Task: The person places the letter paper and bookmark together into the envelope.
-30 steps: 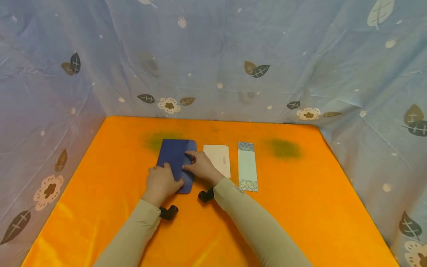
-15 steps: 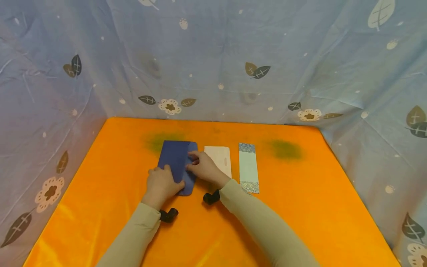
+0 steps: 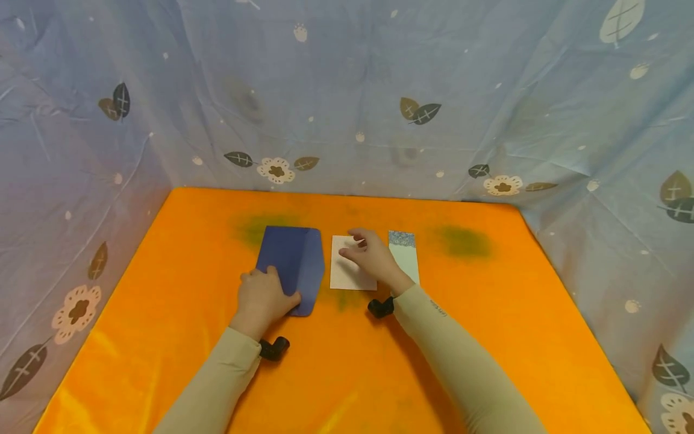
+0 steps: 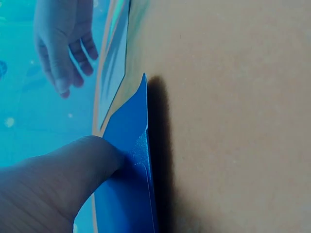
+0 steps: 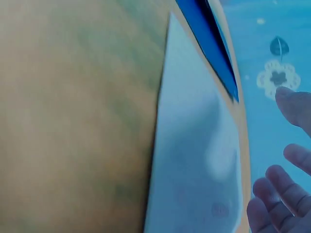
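Observation:
A dark blue envelope (image 3: 283,250) lies on the table with its lighter flap (image 3: 312,265) folded out to the right. My left hand (image 3: 264,301) rests on its lower left part; in the left wrist view the thumb (image 4: 82,170) presses near the flap's fold. Just right of the envelope is a small white card (image 3: 347,277). Above that card hovers my right hand (image 3: 374,256), fingers relaxed and parted, nothing between them. The right wrist view has the card (image 5: 189,145) beside those fingers. Partly behind the right hand and wrist lies a pale strip (image 3: 403,259) with a patterned end.
An orange cloth (image 3: 179,301) covers the table, with greenish patches towards the back. Patterned blue-grey curtains (image 3: 347,90) enclose the back and both sides. A black wrist device (image 3: 381,308) sits at each cuff.
My right hand has left the envelope's flap and moved right, over the white card. The flap now stands out wider. My left hand has stayed on the envelope.

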{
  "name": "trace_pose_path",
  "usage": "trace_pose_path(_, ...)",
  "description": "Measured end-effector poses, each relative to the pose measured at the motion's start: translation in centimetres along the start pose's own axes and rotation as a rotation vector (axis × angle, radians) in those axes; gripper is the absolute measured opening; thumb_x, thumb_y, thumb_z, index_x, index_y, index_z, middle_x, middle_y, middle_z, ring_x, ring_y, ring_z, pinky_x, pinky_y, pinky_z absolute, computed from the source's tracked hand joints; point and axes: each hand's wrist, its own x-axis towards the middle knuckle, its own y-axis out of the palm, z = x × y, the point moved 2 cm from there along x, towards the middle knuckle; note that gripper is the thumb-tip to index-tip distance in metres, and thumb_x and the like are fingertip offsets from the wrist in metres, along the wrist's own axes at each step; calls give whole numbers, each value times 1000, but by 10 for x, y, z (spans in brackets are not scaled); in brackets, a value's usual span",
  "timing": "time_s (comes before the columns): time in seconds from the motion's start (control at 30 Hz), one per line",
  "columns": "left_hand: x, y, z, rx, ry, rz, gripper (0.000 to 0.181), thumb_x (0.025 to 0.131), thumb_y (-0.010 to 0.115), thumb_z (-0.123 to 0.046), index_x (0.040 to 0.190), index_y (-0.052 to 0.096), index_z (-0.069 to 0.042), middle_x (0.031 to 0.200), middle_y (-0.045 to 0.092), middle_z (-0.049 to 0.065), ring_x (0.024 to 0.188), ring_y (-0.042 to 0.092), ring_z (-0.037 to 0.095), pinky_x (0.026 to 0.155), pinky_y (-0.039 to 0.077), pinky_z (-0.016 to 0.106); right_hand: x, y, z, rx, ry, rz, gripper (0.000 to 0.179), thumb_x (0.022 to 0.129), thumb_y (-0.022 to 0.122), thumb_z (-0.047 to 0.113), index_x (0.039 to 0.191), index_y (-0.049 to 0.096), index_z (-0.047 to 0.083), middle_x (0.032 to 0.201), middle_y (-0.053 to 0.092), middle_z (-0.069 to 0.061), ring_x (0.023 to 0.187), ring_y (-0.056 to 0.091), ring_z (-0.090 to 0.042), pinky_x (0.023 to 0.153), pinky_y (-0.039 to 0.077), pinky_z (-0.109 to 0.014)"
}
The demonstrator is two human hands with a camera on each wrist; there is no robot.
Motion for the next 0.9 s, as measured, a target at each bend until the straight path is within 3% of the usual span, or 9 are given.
trace_pose_path(0.27, -1, 2, 0, 3, -3, -8, 96, 79, 65, -61, 131, 44, 17, 110, 50, 43, 99, 50, 56, 77, 50, 55, 3, -12, -18, -68, 58, -64, 68, 84, 74, 41, 141, 50, 11, 135, 51, -12, 119, 49, -30, 96, 45, -47)
trace_pose_path(0.53, -1, 0, 0, 1, -4, -6, 95, 79, 65, -61, 129, 45, 18, 110, 50, 44, 101, 49, 56, 77, 50, 55, 8, -16, -24, -144, 82, -67, 71, 82, 78, 38, 139, 50, 6, 137, 48, -15, 124, 43, -33, 102, 39, -47)
trace_pose_path(0.77, 0, 0, 0, 0, -9, 0, 96, 79, 65, -61, 131, 44, 17, 113, 49, 44, 102, 48, 57, 77, 50, 55, 10, -16, -27, -174, 136, -50, 75, 79, 79, 41, 138, 50, 6, 128, 43, -21, 108, 42, -34, 91, 43, -46)
trace_pose_path(0.9, 1, 0, 0, 6, -12, 4, 96, 80, 64, -61, 132, 43, 17, 113, 49, 44, 103, 48, 57, 78, 50, 55, 10, -15, -28, -202, 163, -28, 76, 79, 79, 44, 139, 49, 8, 129, 38, -22, 111, 37, -35, 90, 41, -47)
